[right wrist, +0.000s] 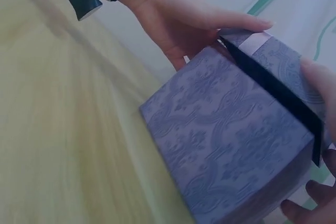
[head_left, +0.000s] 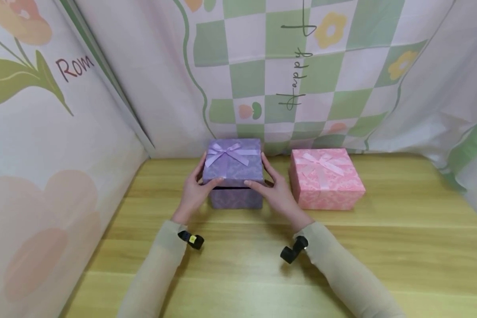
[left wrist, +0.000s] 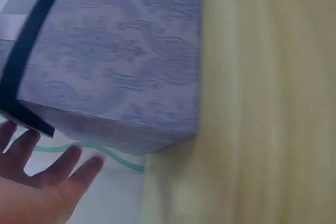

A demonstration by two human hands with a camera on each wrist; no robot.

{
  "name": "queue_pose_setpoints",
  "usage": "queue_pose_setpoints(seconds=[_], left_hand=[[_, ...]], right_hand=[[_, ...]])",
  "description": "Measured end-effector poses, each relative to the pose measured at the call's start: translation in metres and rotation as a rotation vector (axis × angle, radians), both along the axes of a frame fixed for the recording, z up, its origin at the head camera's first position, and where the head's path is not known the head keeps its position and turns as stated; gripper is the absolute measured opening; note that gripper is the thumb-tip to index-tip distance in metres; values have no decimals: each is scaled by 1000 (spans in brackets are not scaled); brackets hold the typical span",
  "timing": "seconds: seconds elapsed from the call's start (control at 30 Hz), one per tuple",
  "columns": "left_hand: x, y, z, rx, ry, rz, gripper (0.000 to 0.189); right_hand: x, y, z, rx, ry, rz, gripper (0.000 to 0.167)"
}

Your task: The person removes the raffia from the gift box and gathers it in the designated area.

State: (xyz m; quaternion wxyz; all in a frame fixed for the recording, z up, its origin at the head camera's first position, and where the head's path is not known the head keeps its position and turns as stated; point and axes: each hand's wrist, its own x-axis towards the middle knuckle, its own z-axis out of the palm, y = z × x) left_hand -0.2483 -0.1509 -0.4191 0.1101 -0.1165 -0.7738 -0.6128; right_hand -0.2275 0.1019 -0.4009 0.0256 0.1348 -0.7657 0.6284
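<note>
A purple patterned gift box stands on the table, its lid [head_left: 238, 171] topped with a lilac ribbon bow [head_left: 227, 152]. Both hands hold that lid by its sides. My left hand [head_left: 193, 194] has its thumb on the front left of the lid and its fingers along the left side. On the opposite side, my right hand [head_left: 279, 194] grips it the same way, thumb at the front right. A dark strip [right wrist: 273, 90] shows between the lid and the box base [right wrist: 220, 129] below. The lid's front edge sits raised from the base. The box's inside is hidden.
To the right stands a pink patterned gift box [head_left: 330, 198] with a pink bow, its lid on. A green-and-white checked curtain [head_left: 248, 79] hangs right behind both boxes. White printed cloth [head_left: 115, 132] borders the wooden table [head_left: 238, 274] on the left.
</note>
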Motion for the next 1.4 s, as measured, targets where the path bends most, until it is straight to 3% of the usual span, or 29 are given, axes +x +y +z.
queue_pose_setpoints(seconds=[0.07,0.2,0.4,0.63,0.8,1.0,1.13,1.27,1.4], left_hand=[[0,-1,5,-6,21,2,83],[3,-4,17,-56,38,20,80],[8,-4,29,-84,37,32,84],[9,-6,33,-146,141,49,90],[9,-9,33,-141,203,107,89],[7,-10,33,-48,249,106,71],[10,-5,34,46,182,81,65],[16,1,37,217,112,49,60],[21,4,39,345,118,35,36]], right_hand=[[0,0,4,8,21,2,90],[-12,3,-5,16,80,2,91],[-12,5,6,22,142,1,84],[-11,5,13,-23,169,6,71],[-11,3,15,-85,150,1,63],[-8,-1,20,-193,58,-15,60],[-7,-3,25,-295,74,-52,50],[-6,-5,29,-423,112,-35,43],[-4,-7,32,-504,117,-21,40]])
